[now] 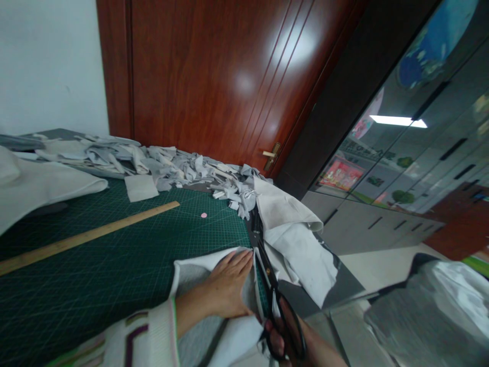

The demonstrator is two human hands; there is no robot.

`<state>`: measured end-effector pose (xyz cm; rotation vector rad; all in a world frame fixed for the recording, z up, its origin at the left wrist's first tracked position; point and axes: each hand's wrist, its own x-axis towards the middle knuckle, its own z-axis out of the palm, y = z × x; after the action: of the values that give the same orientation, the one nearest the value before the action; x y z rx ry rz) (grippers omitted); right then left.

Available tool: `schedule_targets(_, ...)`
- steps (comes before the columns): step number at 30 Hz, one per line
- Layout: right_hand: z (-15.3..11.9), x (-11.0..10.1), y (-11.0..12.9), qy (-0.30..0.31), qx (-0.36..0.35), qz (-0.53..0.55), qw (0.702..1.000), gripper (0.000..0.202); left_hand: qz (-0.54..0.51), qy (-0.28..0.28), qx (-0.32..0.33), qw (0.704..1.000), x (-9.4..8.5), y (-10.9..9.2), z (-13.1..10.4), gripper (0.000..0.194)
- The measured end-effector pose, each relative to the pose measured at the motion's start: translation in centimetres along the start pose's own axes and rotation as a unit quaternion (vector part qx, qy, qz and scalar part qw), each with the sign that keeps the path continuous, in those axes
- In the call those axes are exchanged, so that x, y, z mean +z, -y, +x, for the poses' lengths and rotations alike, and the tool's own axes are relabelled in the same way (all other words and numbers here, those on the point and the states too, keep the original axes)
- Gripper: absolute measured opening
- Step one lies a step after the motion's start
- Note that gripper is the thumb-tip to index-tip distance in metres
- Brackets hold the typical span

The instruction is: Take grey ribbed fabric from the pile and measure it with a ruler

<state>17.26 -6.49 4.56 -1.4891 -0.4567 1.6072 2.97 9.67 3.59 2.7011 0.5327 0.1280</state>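
Behind the surface [349,288], a reddish-brown door [214,81] is standing shut, and a heap of grey and white offcuts [191,168] is running along the far side of the green cutting mat [153,250]. On that mat, a wooden ruler [91,235] is lying to your left, well apart from your hands, while large pale cloth pieces [301,260] are lying beyond the mat on the right. The grey-and-white fabric [194,281] is lying close to you, at the right side of the mat. Your left hand [229,285] is resting flat on it, its fingers stretching out near the far right corner and gripping nothing. Your right hand [289,334] is gripping the black scissors [269,278] by the handles, and the blades are pointing away from you just beside the fabric's right edge; I cannot tell whether cloth is sitting between them. By the look of it, you are trimming along that edge. The next move is probably calling for a steady left palm, blades lining up with the edge, and left fingertips well clear of the cutting line.
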Motion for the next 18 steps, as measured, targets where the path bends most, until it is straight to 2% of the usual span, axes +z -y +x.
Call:
schedule_targets(2, -0.4, 0.5, 0.8, -0.009, 0.016, 0.034, 0.999, 0.081, 0.002, -0.003, 0.0, 1.0, 0.2, 0.0, 0.0, 0.116)
schedule_targets(5, -0.8, 0.7, 1.1, -0.015, -0.011, 0.071, 0.997, 0.072, 0.007, -0.01, -0.003, 1.0, 0.0, 0.4, 0.0, 0.118)
schedule_targets(7, -0.9, 0.0, 0.8, -0.03, -0.053, 0.086, 0.994, 0.068, 0.017, -0.021, -0.017, 0.999, -0.6, 1.2, -0.1, 0.118)
schedule_targets(9, -0.9, -1.3, 0.6, -0.077, -0.113, 0.076, 0.988, 0.064, 0.033, -0.049, -0.048, 0.997, -1.5, 2.4, -0.2, 0.106)
schedule_targets(11, -0.7, -2.8, 0.9, -0.14, -0.174, -0.001, 0.975, 0.063, 0.054, -0.091, -0.104, 0.989, -2.7, 3.7, -0.3, 0.091)
schedule_targets(14, 0.0, -4.4, 3.1, -0.201, -0.235, -0.21, 0.928, 0.068, 0.075, -0.155, -0.211, 0.962, -4.2, 5.0, -0.6, 0.076)
schedule_targets(16, 0.9, -4.5, 5.3, -0.204, -0.238, -0.371, 0.874, 0.066, 0.073, -0.175, -0.255, 0.948, -4.8, 5.4, -1.0, 0.063)
schedule_targets(18, 2.3, -4.1, 7.5, -0.227, -0.209, -0.497, 0.811, 0.06, 0.057, -0.168, -0.266, 0.948, -5.2, 5.7, -1.5, 0.046)
